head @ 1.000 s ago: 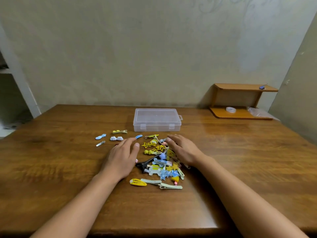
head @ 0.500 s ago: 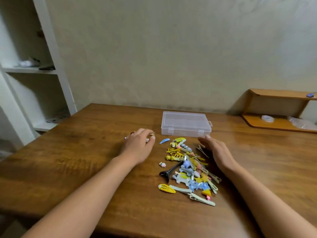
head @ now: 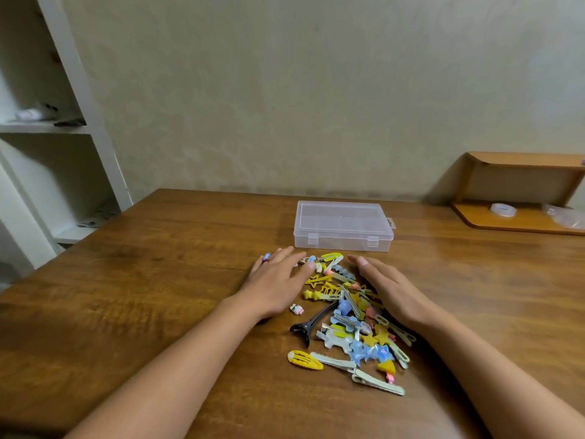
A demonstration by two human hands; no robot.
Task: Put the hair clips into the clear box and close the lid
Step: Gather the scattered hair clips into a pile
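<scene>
Head view: left hand (head: 278, 282) and right hand (head: 387, 288) flat, fingers straight, flanking the clips (head: 351, 321) — sweep inward evenly; box (head: 343, 224) is closed — open it first.

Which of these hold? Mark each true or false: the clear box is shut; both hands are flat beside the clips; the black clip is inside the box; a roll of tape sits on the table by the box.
1. The clear box is shut: true.
2. The left hand and right hand flank the hair clip pile, fingers straight: true.
3. The black clip is inside the box: false, it lies on the table.
4. The tape roll is beside the box: false, it sits on the wooden shelf.
</scene>
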